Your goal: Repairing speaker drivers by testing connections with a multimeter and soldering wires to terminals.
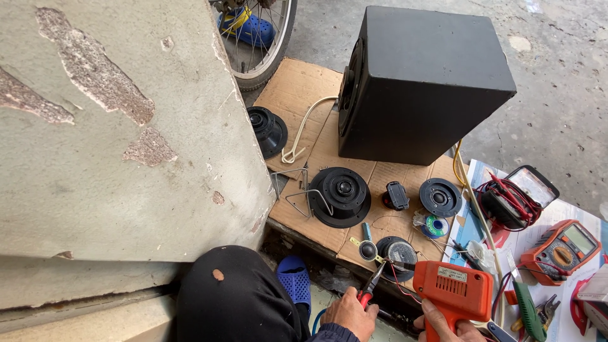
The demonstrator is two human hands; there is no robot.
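Concrete wall (114, 126) with flaking paint fills the left side and hides whatever lies behind it; above its corner a bicycle wheel (266, 44) is cut off by the top edge. A black-trousered knee (234, 297) and a blue sandal (294, 282) sit below. On the flattened cardboard (297, 88) on the floor lie a small speaker cone (267, 130), a larger black driver (341, 195) with a bent wire stand beside it, and a black speaker cabinet (421, 82) lying tipped on its side, its inside not visible. The left hand (348, 315) closes its grip around red-handled pliers (372, 285), whose tips reach a small round speaker part (398, 251) at the cardboard's near edge. Just right, the right hand (446, 324), partly cut off by the bottom edge, wraps its grip around an orange soldering gun (453, 291) whose nose touches the same part. Behind it lie a tweeter (440, 197) and a solder spool (436, 226). Further right, on printed sheets, rest a meter with red leads (519, 196) and an orange multimeter (560, 244); tools at the right corner are hard to make out
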